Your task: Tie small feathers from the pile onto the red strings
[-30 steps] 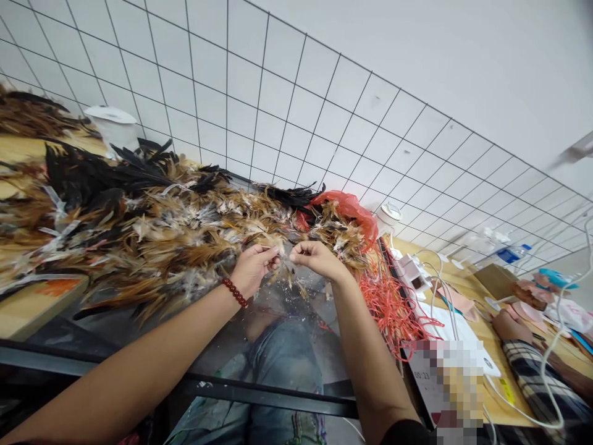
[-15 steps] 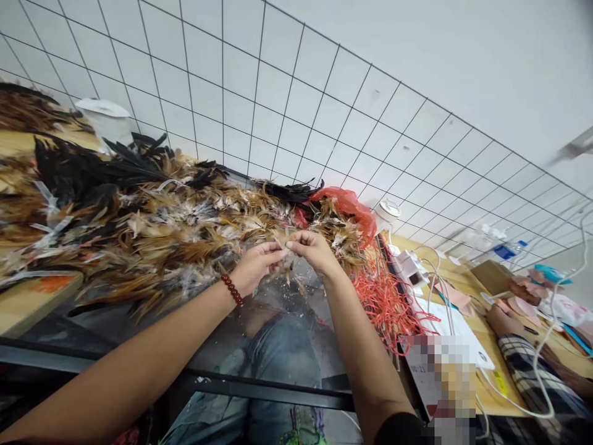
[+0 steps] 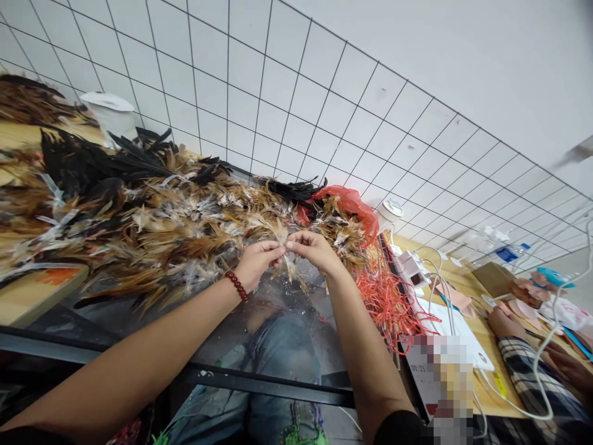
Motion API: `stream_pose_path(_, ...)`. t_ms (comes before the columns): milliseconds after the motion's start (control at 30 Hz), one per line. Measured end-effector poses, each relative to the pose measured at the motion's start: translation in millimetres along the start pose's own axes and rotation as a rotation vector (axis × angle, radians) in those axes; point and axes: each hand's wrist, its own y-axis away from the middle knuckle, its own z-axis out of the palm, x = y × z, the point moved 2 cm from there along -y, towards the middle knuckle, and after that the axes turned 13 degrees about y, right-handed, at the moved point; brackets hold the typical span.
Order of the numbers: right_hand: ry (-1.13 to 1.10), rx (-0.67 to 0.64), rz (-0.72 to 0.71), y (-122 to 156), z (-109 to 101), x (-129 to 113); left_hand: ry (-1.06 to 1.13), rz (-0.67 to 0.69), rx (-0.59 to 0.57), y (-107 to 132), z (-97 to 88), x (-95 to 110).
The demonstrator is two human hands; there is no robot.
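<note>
My left hand (image 3: 257, 264), below a dark red bead bracelet (image 3: 236, 286), is closed in a pinch on a small pale feather (image 3: 280, 232). The fingertips of my right hand (image 3: 315, 252) meet it there, pinching the same feather, whose tip stands above the fingers. Its lower part is hidden by the fingertips. Just behind both hands spreads a thick pile of brown and whitish feathers (image 3: 185, 228). Long black feathers (image 3: 83, 164) lie along the back left of that pile.
Right of my hands are red strings (image 3: 389, 303) and a red plastic bag (image 3: 349, 207). A wire grid (image 3: 227, 93) rises behind. White cables, a charger (image 3: 411, 267) and a phone (image 3: 421, 377) lie rightward. A co-worker's plaid sleeve (image 3: 523, 364) shows at far right. White spool (image 3: 109, 114) at left.
The view has shifted slightly. Both hands stay together at nearly the same spot, and the pale feather now stands out more clearly above the fingertips.
</note>
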Motion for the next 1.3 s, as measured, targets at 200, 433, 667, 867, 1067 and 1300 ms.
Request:
stream_pose_path(200, 0.107, 0.086, -0.021, -1.0, -1.1, 0.6, 0.064, 0.000, 0.056, 0.9, 1.8, 3.1)
stream_pose_path(433, 0.118, 0.141, 0.024, 1.1, -9.7, 4.7, 0.218, 0.019, 0.146, 0.8, 0.2, 7.5)
stream_pose_path(667, 0.140, 0.016, 0.010, -1.0, 5.1, 3.4, 0.093, 0.089, 0.153, -0.8, 1.9, 5.6)
stream_pose_path(867, -0.119, 0.270, 0.125, -5.3, 2.2, 6.7, -0.140, 0.186, 0.066, 5.0, 5.9, 6.1)
stream_pose_path(1067, -0.312, 0.373, 0.063, -4.9, 4.1, 4.5, -0.232, -0.089, -0.098, 10.3, 9.0, -8.4)
stream_pose_path(1300, -0.280, 0.252, 0.122, -5.2, 24.0, 7.3, 0.009, 0.031, 0.049, 2.7, 4.3, 1.4)
